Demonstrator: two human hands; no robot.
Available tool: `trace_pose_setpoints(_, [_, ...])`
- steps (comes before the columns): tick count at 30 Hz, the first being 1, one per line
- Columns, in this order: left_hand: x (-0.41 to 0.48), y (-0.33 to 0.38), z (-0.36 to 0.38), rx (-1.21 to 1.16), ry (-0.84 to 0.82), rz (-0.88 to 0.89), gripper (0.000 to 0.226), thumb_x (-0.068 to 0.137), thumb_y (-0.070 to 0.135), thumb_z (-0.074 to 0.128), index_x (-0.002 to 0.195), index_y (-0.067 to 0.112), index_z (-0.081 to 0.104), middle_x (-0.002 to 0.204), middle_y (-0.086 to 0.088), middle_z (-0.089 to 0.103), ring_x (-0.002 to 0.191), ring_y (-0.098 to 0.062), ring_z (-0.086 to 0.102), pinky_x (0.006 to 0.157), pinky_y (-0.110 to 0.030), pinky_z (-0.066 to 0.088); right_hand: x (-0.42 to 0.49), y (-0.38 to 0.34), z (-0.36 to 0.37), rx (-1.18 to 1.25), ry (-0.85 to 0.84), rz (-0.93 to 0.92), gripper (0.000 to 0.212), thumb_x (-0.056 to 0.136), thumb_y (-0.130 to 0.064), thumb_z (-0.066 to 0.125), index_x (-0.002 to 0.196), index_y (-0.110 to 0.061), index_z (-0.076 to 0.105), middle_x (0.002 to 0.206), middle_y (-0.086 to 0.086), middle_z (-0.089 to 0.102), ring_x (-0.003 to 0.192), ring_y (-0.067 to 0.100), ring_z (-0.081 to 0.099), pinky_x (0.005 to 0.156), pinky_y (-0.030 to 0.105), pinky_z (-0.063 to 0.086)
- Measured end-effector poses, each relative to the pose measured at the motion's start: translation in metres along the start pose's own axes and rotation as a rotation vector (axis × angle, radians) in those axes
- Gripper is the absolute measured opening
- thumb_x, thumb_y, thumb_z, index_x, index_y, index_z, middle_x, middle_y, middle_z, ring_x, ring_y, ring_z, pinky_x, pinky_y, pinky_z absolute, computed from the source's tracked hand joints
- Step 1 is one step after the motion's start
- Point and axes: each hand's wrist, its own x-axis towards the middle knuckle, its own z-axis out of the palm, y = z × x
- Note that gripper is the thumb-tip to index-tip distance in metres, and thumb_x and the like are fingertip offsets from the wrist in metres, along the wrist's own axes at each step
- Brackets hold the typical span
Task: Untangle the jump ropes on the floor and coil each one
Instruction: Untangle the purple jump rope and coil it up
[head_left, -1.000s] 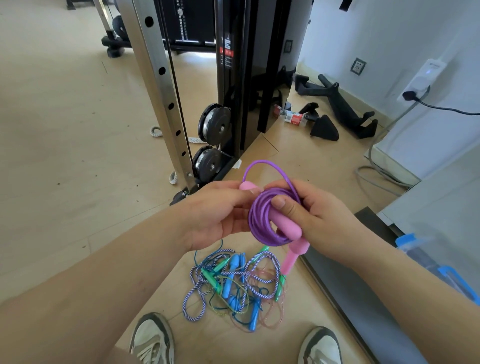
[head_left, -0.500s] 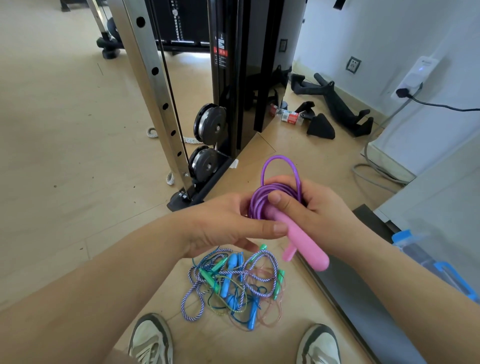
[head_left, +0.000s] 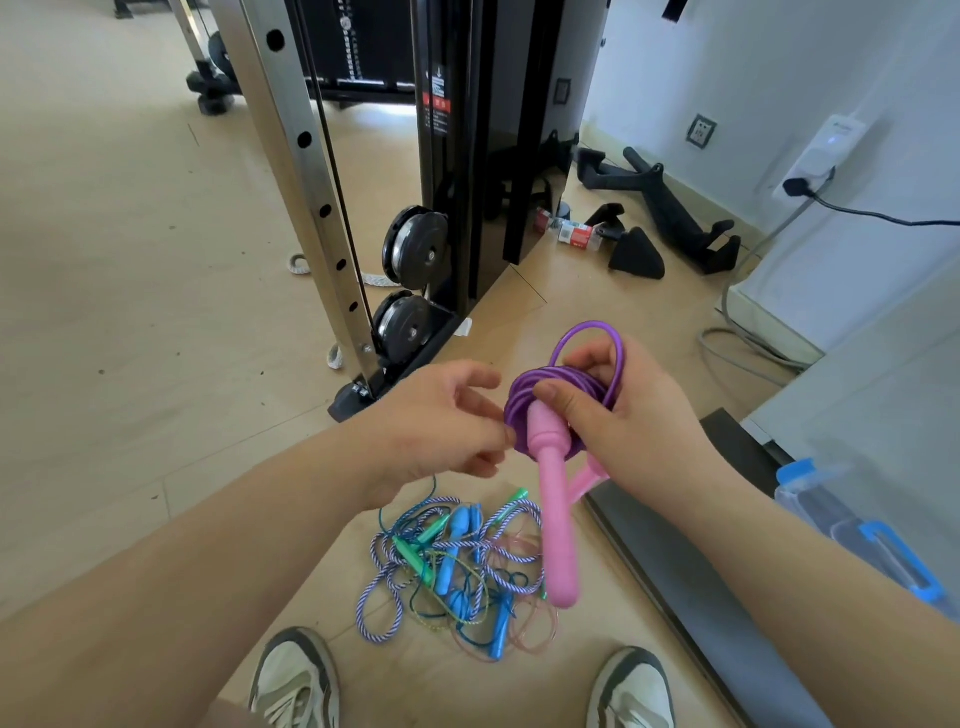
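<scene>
My right hand (head_left: 631, 415) grips a coiled purple jump rope (head_left: 524, 395), thumb pressed on the coil. One loop stands up above my fingers. A pink handle (head_left: 556, 525) hangs down from the coil, and a second pink handle peeks out behind it. My left hand (head_left: 441, 421) sits just left of the coil with fingers loosely curled, their tips at the coil's edge; it holds nothing that I can see. On the floor below lies a tangle of jump ropes (head_left: 457, 566): a blue-and-white striped cord, thin blue and pink cords, blue and green handles.
My two shoes (head_left: 296, 680) stand at the bottom edge, either side of the tangle. A steel gym rack post (head_left: 306, 192) with pulleys stands behind it. A dark mat (head_left: 691, 587) runs along the right. Black cable attachments (head_left: 670, 208) lie by the wall.
My left hand has let go of the pink handle and drawn slightly left of the coil. The handle now hangs straight down from the coil in my right hand.
</scene>
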Motion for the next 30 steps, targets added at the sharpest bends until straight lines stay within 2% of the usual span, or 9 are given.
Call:
trace_pose_setpoints(2, [-0.005, 0.003, 0.008, -0.097, -0.028, -0.047, 0.034, 0.094, 0.016, 0.072, 0.126, 0.013, 0.062, 0.104, -0.020, 0.074, 0.072, -0.027, 0.073, 0.071, -0.040, 0.065, 0.001, 0.000, 0.001, -0.027, 0.008, 0.014, 0.022, 0.088, -0.033, 0.078, 0.098, -0.027, 0.059, 0.089, -0.008, 0.069, 0.080, 0.007, 0.065, 0.066, 0.018, 0.051])
trace_pose_setpoints(4, [-0.009, 0.001, 0.017, -0.078, -0.070, -0.028, 0.030, 0.094, 0.027, 0.073, 0.120, 0.015, 0.064, 0.097, -0.019, 0.077, 0.077, -0.032, 0.077, 0.071, -0.040, 0.065, 0.001, -0.001, 0.002, -0.065, 0.012, 0.026, 0.028, 0.086, -0.035, 0.080, 0.098, -0.030, 0.055, 0.089, -0.008, 0.067, 0.080, 0.005, 0.064, 0.066, 0.015, 0.051])
trace_pose_setpoints(7, [-0.011, 0.001, 0.020, -0.061, -0.116, -0.005, 0.044, 0.092, 0.018, 0.076, 0.132, 0.013, 0.057, 0.094, -0.025, 0.076, 0.077, -0.034, 0.077, 0.070, -0.042, 0.066, 0.002, -0.001, 0.001, -0.109, 0.010, 0.090, 0.037, 0.087, -0.040, 0.078, 0.110, -0.028, 0.052, 0.092, -0.007, 0.064, 0.074, 0.003, 0.065, 0.056, 0.012, 0.050])
trace_pose_setpoints(11, [-0.012, 0.002, 0.005, 0.167, -0.198, -0.061, 0.079, 0.097, 0.015, 0.070, 0.160, 0.023, 0.023, 0.085, -0.017, 0.078, 0.069, -0.024, 0.075, 0.067, -0.036, 0.063, 0.007, 0.009, -0.010, -0.184, 0.029, 0.182, 0.047, 0.089, -0.045, 0.076, 0.120, -0.025, 0.048, 0.100, -0.005, 0.063, 0.079, 0.002, 0.062, 0.053, 0.012, 0.047])
trace_pose_setpoints(15, [0.000, -0.010, -0.014, 0.842, 0.114, 0.177, 0.029, 0.101, 0.036, 0.060, 0.129, 0.027, 0.058, 0.097, 0.003, 0.072, 0.088, -0.020, 0.069, 0.082, -0.033, 0.053, 0.010, 0.014, -0.022, -0.319, -0.061, 0.238, 0.040, 0.093, -0.050, 0.068, 0.119, -0.023, 0.054, 0.095, -0.007, 0.062, 0.077, 0.009, 0.062, 0.057, 0.018, 0.041])
trace_pose_setpoints(21, [0.017, -0.024, -0.022, 0.965, 0.304, 0.194, 0.022, 0.104, 0.030, 0.051, 0.122, 0.017, 0.049, 0.094, -0.006, 0.063, 0.084, -0.032, 0.062, 0.075, -0.044, 0.053, 0.011, 0.002, -0.015, -0.332, -0.266, 0.212, 0.029, 0.088, -0.045, 0.077, 0.105, -0.026, 0.064, 0.093, -0.004, 0.069, 0.072, 0.010, 0.068, 0.054, 0.021, 0.052])
trace_pose_setpoints(25, [0.015, -0.028, -0.016, 0.957, 0.135, 0.086, 0.037, 0.103, 0.028, 0.053, 0.138, 0.017, 0.050, 0.127, -0.008, 0.062, 0.118, -0.029, 0.060, 0.094, -0.040, 0.051, 0.010, -0.001, -0.011, -0.382, -0.254, 0.154, 0.025, 0.095, -0.048, 0.066, 0.099, -0.024, 0.067, 0.082, -0.007, 0.067, 0.073, 0.006, 0.062, 0.059, 0.020, 0.044])
trace_pose_setpoints(27, [0.012, -0.025, -0.010, 0.866, 0.102, 0.133, 0.058, 0.099, 0.024, 0.057, 0.154, 0.020, 0.038, 0.149, -0.003, 0.050, 0.135, -0.022, 0.050, 0.110, -0.037, 0.044, 0.008, -0.002, -0.008, -0.373, -0.250, 0.144, 0.026, 0.097, -0.048, 0.063, 0.099, -0.023, 0.067, 0.082, -0.006, 0.067, 0.073, 0.008, 0.062, 0.060, 0.022, 0.046])
trace_pose_setpoints(30, [0.008, -0.015, 0.004, 0.599, 0.053, 0.231, 0.081, 0.091, 0.014, 0.063, 0.161, 0.026, 0.025, 0.160, 0.005, 0.041, 0.144, -0.011, 0.042, 0.116, -0.031, 0.038, 0.004, -0.005, -0.004, -0.334, -0.292, 0.099, 0.023, 0.097, -0.048, 0.063, 0.102, -0.026, 0.067, 0.085, -0.008, 0.069, 0.076, 0.006, 0.064, 0.063, 0.022, 0.050])
